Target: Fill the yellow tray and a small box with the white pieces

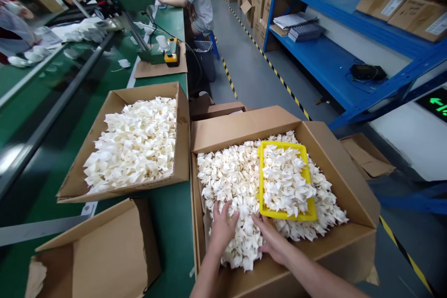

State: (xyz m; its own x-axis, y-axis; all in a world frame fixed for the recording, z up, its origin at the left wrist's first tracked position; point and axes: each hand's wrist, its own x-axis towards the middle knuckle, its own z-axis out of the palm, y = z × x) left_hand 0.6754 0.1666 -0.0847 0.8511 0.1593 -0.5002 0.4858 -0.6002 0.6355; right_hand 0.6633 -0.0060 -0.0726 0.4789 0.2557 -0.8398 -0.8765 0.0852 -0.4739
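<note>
Both hands, left hand (223,226) and right hand (270,237), press spread, unclenched fingers into white pieces (233,181). Yellow tray (261,181) sits just beyond right fingertips, within reach for scooping.

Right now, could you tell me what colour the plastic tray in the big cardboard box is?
Yellow plastic tray, head view.

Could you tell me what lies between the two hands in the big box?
Only heaped white pieces lie between the left hand and right hand, seen in the head view.
</note>
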